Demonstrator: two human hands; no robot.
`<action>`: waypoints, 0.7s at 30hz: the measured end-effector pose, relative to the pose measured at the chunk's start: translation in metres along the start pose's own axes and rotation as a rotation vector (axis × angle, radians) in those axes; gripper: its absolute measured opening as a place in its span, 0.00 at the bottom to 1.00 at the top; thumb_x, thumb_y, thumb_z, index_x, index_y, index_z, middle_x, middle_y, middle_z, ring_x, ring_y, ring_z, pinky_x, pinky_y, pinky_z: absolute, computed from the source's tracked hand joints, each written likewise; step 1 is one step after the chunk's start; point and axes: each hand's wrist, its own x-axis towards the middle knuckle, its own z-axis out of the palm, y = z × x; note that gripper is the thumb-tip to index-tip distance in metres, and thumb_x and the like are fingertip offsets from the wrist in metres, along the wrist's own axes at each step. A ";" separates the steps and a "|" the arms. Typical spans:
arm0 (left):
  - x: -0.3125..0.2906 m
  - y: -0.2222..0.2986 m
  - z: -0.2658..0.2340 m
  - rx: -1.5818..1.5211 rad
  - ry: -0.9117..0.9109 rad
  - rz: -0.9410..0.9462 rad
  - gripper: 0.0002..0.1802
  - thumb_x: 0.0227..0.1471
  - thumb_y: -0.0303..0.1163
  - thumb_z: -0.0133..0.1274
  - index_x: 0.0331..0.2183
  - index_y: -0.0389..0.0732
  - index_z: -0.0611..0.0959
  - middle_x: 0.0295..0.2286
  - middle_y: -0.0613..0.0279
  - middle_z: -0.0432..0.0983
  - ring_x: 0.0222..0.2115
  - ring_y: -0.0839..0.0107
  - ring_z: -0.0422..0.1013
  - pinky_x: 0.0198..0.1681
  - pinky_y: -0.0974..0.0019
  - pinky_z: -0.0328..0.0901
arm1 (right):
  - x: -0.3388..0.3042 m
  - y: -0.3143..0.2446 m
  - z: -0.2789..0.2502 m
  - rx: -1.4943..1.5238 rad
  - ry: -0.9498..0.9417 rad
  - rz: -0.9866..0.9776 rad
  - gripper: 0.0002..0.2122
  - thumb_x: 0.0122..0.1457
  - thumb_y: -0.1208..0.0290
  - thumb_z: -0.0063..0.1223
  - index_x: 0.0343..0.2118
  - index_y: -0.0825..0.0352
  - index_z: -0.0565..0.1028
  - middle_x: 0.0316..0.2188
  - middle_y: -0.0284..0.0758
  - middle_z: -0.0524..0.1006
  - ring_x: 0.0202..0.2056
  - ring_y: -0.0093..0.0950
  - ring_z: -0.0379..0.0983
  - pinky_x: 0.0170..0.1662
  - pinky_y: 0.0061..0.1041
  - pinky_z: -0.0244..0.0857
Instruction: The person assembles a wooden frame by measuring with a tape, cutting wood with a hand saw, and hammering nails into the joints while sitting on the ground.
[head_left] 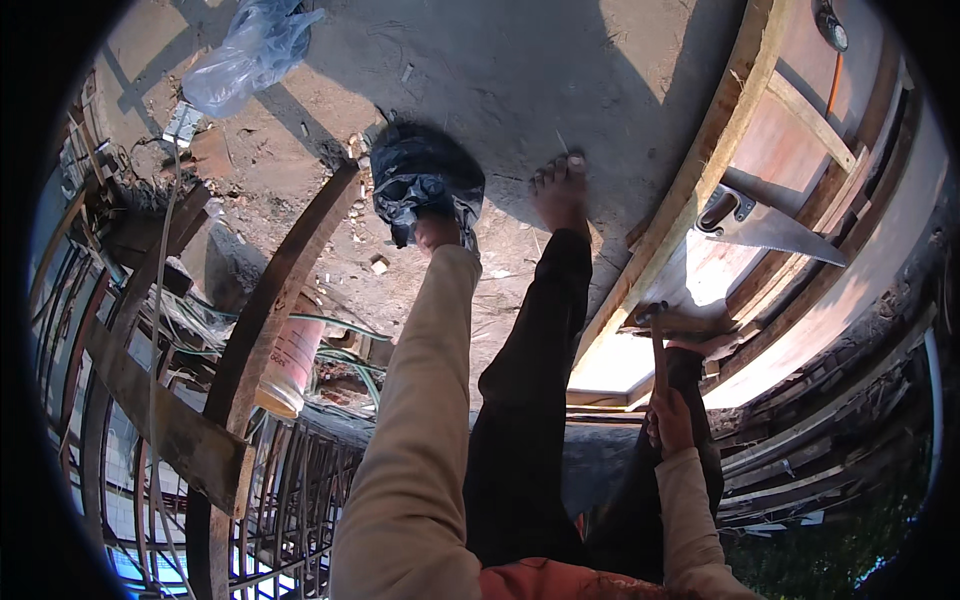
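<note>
My left hand (pixel 435 232) reaches to the mouth of a black plastic bag (pixel 425 170) on the ground. The crumpled bag hides its fingers, so their hold cannot be made out. My right hand (pixel 671 424) is closed round the wooden handle of a hammer (pixel 659 350). The hammer's dark head is beside the lower edge of a wooden frame with pale panels (pixel 690 220). Across that frame lies a handsaw (pixel 775 228), its dark handle towards the left and its blade pointing right.
My bare foot (pixel 560 190) stands right of the bag. A curved dark timber (pixel 275 290) rises at the left, with a pinkish bucket (pixel 290 365) and green hose (pixel 365 372) behind it. Clear plastic (pixel 250 60) lies at the far left. Stacked boards (pixel 820 455) lie at the right.
</note>
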 end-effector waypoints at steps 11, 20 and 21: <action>-0.052 -0.001 -0.095 -0.627 -0.045 -0.062 0.15 0.56 0.40 0.51 0.33 0.44 0.88 0.36 0.53 0.83 0.37 0.51 0.79 0.42 0.52 0.73 | -0.073 -0.034 -0.035 -0.058 0.114 -0.141 0.06 0.65 0.66 0.51 0.42 0.59 0.70 0.16 0.25 0.65 0.11 0.16 0.59 0.11 0.19 0.51; -0.101 -0.012 -0.241 -1.681 -0.490 -0.082 0.11 0.56 0.29 0.51 0.40 0.36 0.81 0.32 0.56 0.84 0.27 0.72 0.81 0.13 0.74 0.53 | -0.167 -0.047 -0.082 -0.084 0.321 -0.334 0.09 0.66 0.64 0.50 0.42 0.64 0.72 0.13 0.24 0.64 0.10 0.14 0.56 0.11 0.20 0.50; -0.102 -0.014 -0.247 -1.706 -0.481 -0.058 0.10 0.56 0.29 0.51 0.39 0.36 0.81 0.32 0.55 0.84 0.27 0.72 0.81 0.13 0.74 0.53 | -0.174 -0.047 -0.084 -0.081 0.326 -0.344 0.09 0.66 0.64 0.50 0.42 0.64 0.72 0.13 0.24 0.64 0.10 0.14 0.56 0.11 0.20 0.50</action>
